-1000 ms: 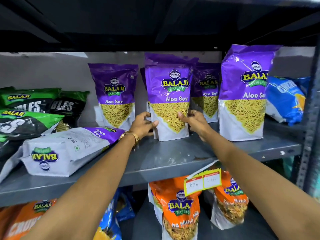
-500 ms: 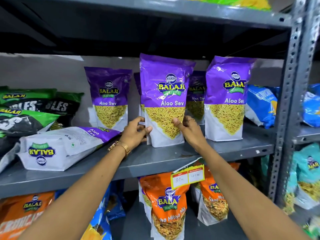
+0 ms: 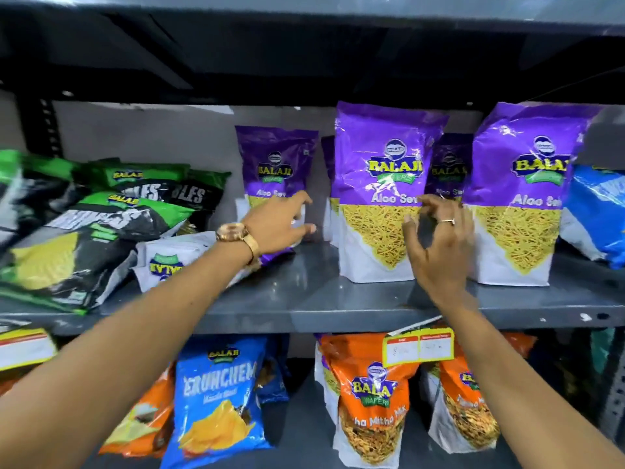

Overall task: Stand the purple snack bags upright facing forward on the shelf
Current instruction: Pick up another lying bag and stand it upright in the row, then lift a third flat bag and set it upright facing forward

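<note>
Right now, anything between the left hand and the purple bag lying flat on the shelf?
Nothing visible. The left hand hovers open just above the flat purple bag, and the forearm covers part of it. Green bags lie alongside to its left, not between.

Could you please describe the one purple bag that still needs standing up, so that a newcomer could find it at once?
Start at the grey middle shelf and go left from the row of upright purple Aloo Sev bags. Beside the green and black bags, under the left hand, lies the fallen purple bag. Unlike its neighbours it lies flat, its white part towards you and its logo upside down.
</note>
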Demonstrator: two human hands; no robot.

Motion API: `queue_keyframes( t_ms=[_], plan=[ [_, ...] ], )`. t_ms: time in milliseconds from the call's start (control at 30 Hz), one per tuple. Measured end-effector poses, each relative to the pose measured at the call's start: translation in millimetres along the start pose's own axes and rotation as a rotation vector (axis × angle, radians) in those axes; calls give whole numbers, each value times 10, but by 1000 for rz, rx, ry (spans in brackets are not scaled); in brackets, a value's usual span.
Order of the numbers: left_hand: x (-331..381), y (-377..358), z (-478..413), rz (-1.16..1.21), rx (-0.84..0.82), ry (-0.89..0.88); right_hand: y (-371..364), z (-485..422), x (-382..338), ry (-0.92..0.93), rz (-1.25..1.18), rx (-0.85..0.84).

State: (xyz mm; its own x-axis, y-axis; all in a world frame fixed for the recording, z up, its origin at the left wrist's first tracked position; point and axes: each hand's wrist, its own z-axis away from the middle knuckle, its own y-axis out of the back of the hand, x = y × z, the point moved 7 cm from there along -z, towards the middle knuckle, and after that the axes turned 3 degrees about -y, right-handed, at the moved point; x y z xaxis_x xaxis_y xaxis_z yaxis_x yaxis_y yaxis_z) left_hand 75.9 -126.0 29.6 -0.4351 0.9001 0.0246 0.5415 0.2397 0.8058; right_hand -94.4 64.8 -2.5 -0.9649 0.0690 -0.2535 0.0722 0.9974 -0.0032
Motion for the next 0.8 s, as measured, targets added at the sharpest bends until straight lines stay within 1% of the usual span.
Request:
queue_keyframes(
  t_ms=[33, 67, 133, 167, 233, 300, 367, 400, 433, 500, 533, 567, 633, 700, 733, 800],
  plan=[
    [-113, 129, 19, -44, -12, 14, -51, 8, -227, 48, -66, -32],
    [-225, 230, 30, -87, -27, 33, -129, 26, -455, 58, -124, -107],
    [-494, 391, 51, -134, -78, 102, -446, 120, -866, 6, -141, -343],
    [-654, 412, 73, -148, -148, 163, -640, 199, -1026, -34, -114, -475],
    [-1015, 380, 197, -181, -356, 275, -1082, 408, -1271, -188, -121, -753],
    [-1317, 333, 379, -218, -526, 366, -1448, 618, -1451, -406, -185, -997],
    [-1527, 275, 515, -226, -596, 414, -1720, 795, -1618, -550, -197, -1158],
    [-1574, 229, 573, -180, -600, 428, -1808, 869, -1691, -604, -218, -1200],
    [-1589, 179, 652, -76, -618, 457, -1895, 942, -1760, -648, -251, -1220],
    [-1555, -11, 713, 252, -650, 495, -1954, 997, -1761, -725, -264, -1185],
    [-1591, -52, 741, 372, -634, 527, -1943, 1021, -1769, -775, -268, -1163],
    [-1586, -42, 765, 426, -598, 551, -1904, 1031, -1768, -829, -283, -1147],
    [-1674, 12, 745, 407, -455, 566, -1826, 1046, -1782, -915, -372, -1108],
    [-1695, 94, 724, 376, -285, 528, -1780, 1036, -1787, -957, -493, -1039],
    [-1665, 133, 744, 421, -194, 501, -1759, 1015, -1792, -942, -533, -1006],
    [-1612, 152, 777, 560, -30, 466, -1753, 913, -1761, -856, -533, -934]
  ],
)
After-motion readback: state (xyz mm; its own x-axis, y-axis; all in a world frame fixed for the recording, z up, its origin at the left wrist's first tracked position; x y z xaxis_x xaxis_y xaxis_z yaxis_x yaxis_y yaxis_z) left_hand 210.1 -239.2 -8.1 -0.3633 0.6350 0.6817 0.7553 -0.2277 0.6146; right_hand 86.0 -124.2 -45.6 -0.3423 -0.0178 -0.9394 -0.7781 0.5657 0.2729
